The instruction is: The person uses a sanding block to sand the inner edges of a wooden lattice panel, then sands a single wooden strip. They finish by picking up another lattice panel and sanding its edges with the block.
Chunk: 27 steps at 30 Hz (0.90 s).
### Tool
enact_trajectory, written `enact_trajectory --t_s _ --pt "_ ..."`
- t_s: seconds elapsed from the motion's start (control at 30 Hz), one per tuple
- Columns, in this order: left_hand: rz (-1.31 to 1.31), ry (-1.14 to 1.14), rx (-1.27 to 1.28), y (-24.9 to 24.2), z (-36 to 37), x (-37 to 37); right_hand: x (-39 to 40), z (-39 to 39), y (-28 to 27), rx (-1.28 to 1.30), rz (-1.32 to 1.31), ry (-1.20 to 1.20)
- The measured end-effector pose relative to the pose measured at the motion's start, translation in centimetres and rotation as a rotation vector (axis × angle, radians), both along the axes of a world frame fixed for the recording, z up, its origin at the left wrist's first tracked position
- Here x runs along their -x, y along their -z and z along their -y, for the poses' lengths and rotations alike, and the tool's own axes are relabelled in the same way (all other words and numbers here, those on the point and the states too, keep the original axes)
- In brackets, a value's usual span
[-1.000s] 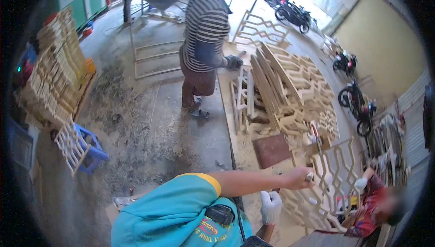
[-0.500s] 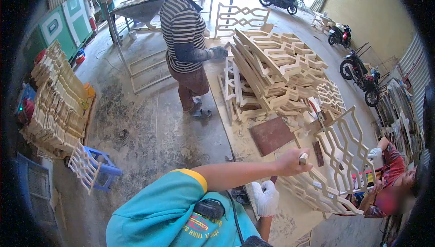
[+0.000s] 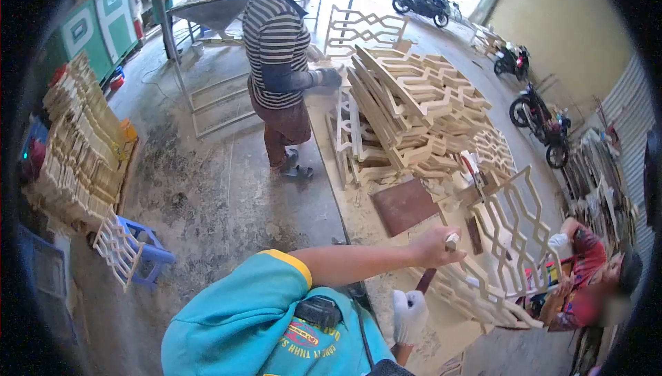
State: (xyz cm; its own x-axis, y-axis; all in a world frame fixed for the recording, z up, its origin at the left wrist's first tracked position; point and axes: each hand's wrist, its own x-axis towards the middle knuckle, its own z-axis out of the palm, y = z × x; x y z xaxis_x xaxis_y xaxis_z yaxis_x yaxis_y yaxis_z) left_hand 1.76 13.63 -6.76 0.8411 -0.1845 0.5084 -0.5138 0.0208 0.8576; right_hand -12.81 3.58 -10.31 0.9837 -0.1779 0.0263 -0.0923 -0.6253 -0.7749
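Observation:
My left hand [image 3: 440,247], bare, is closed around a small object with a pale end [image 3: 452,240]; most of it is hidden in the fist. Below it, my right hand [image 3: 410,315] wears a white glove and is curled shut on a dark red strip [image 3: 426,280], which points up towards my left hand. Both hands are over the near part of the worktable [image 3: 383,283]. Just right of them lie pale wooden lattice frames [image 3: 476,290], and another lattice frame [image 3: 517,238] stands tilted behind these.
A co-worker in stripes [image 3: 279,45] stands by a large frame pile [image 3: 420,107]. Another co-worker [image 3: 586,266] holds the tilted frame at right. A brown board [image 3: 405,207] lies on the table. A blue stool [image 3: 148,252] and stacked frames [image 3: 83,141] are at left.
My gloved right hand has turned, and more of the dark red strip shows above it. My left hand appears slightly further left, still closed. The striped co-worker's gloved hand has shifted slightly.

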Motion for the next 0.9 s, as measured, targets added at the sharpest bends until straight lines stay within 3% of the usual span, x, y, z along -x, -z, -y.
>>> enact_trajectory --t_s 0.17,0.23,0.27,0.3,0.4,0.43,0.9 --pt "0.020 -0.130 -0.070 -0.6 0.1 0.5 0.2 2.9 3.0 -0.270 -0.125 0.070" --pt "-0.080 -0.139 -0.186 -0.8 0.0 0.8 0.8 1.7 -0.5 -0.624 -0.167 0.166" --pt "0.038 -0.171 -0.128 -0.4 0.2 0.8 0.8 2.4 0.6 -0.627 -0.158 0.148" --pt "-0.041 -0.055 0.010 0.1 0.3 0.8 1.0 2.1 0.4 -0.732 -0.072 0.170" --pt "0.098 -0.128 -0.033 -0.1 0.5 0.9 2.4 2.3 -0.8 -0.971 -0.198 0.252" --pt "-0.032 -0.074 0.058 0.5 0.7 0.3 2.4 2.1 -0.7 -1.010 -0.203 0.272" --pt "-0.005 -0.046 0.051 -0.9 0.4 0.6 3.7 1.7 0.6 -0.843 -0.113 0.329"
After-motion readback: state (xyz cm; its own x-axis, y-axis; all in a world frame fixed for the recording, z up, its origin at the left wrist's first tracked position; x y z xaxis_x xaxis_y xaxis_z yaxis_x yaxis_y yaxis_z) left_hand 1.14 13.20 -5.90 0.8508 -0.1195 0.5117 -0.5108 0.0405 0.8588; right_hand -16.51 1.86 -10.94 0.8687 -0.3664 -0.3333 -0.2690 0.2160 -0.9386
